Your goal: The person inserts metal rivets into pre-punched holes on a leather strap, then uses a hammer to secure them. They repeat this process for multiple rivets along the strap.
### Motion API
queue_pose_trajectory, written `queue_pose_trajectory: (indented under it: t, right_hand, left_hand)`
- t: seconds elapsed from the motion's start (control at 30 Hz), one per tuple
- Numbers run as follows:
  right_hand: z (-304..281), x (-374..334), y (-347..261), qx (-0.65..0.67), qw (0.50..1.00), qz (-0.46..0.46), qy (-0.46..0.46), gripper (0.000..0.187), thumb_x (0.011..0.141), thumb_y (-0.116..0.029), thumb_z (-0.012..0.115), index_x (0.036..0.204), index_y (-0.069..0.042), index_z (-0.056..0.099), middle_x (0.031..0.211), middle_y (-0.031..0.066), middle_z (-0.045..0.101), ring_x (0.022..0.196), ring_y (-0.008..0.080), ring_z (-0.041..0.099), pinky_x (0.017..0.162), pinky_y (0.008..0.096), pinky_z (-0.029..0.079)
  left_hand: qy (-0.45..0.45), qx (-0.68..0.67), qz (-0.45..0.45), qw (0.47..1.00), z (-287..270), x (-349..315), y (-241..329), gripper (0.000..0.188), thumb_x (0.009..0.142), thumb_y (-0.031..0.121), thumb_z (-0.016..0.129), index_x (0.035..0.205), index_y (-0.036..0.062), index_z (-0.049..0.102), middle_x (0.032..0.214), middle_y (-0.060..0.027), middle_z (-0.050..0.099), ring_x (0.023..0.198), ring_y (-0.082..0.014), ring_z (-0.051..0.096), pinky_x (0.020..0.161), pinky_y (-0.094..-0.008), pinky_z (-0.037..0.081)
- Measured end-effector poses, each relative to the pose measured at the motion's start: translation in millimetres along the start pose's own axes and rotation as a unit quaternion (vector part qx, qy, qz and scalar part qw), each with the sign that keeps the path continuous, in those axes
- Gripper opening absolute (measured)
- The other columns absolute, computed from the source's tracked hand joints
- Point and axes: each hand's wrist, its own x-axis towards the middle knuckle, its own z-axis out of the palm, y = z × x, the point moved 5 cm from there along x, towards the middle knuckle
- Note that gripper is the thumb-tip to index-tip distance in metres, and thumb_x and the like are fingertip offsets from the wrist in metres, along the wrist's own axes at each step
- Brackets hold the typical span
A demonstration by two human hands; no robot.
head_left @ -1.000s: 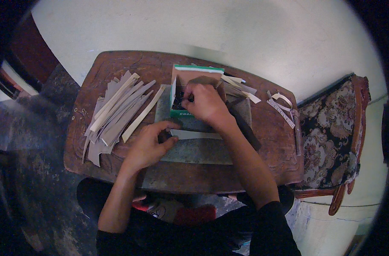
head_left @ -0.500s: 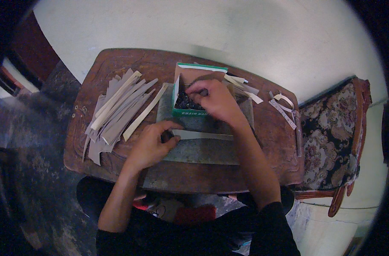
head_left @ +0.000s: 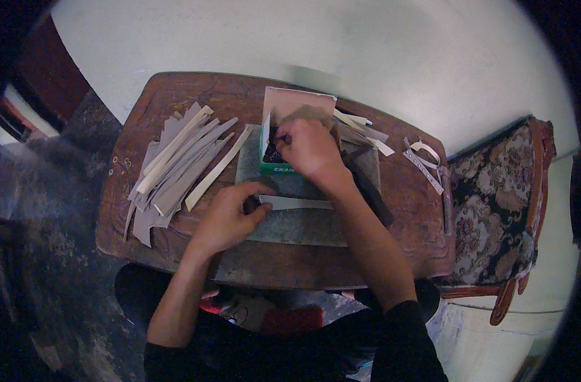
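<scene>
A pale strip (head_left: 297,203) lies across a grey slab (head_left: 290,230) on the table. At the strip's left end rests my left hand (head_left: 225,216), its fingers curved and its thumb apart from them, the thumb beside the strip. My right hand (head_left: 311,148) reaches into a small green cardboard box (head_left: 272,169) with its flap raised. Its fingertips are pinched together over small dark pieces (head_left: 274,153); anything between them is too small to make out. My right forearm covers the strip's right end.
On the wooden table (head_left: 239,261), a pile of grey and cream strips (head_left: 176,169) lies at left, with more strips (head_left: 367,130) behind the box. A dark long object (head_left: 370,191) sits beside my right forearm. Punched strips (head_left: 424,169) lie at right, near a patterned chair (head_left: 494,197).
My right hand has shifted slightly left within the box, and its flap stands more upright. My left hand and the strip have barely moved.
</scene>
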Motion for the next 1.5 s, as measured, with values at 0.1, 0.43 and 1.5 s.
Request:
queue_pose_trajectory:
  t: [0.1, 0.43, 1.5]
  right_hand:
    - [-4.1, -1.4, 2.2, 0.073, 0.997, -0.029, 0.012, 0.018, 0.076, -0.015, 0.066, 0.090, -0.004, 0.069, 0.083, 0.0144, 0.067, 0.073, 0.0283, 0.065, 0.071, 0.0372, 0.050]
    - [-19.7, -3.3, 25.2, 0.370, 0.925, 0.067, -0.058, 0.016, 0.082, -0.017, 0.064, 0.089, -0.003, 0.064, 0.081, 0.0097, 0.067, 0.070, 0.0149, 0.064, 0.063, 0.0279, 0.051]
    - [15.5, -107.4, 7.4, 0.591, 0.795, 0.133, -0.037, 0.020, 0.085, -0.011, 0.067, 0.100, 0.002, 0.065, 0.084, 0.0070, 0.067, 0.074, 0.0112, 0.062, 0.067, 0.0245, 0.050]
  left_hand:
    - [0.011, 0.002, 0.011, 1.000, -0.4, -1.7, -2.1, 0.024, 0.079, 0.012, 0.065, 0.102, 0.0037, 0.065, 0.086, -0.0123, 0.066, 0.062, -0.0177, 0.057, 0.059, -0.0313, 0.045]
    - [0.003, -0.016, -0.012, 1.000, -1.2, -1.4, -2.2, 0.023, 0.081, 0.009, 0.065, 0.103, 0.0036, 0.065, 0.076, -0.0031, 0.063, 0.065, -0.0092, 0.053, 0.060, -0.0258, 0.044]
    - [-0.001, -0.290, -0.109, 0.951, 13.9, 3.2, -9.5, 0.022, 0.093, 0.014, 0.055, 0.106, -0.0007, 0.063, 0.091, -0.0056, 0.068, 0.079, -0.0116, 0.064, 0.072, -0.0229, 0.047]
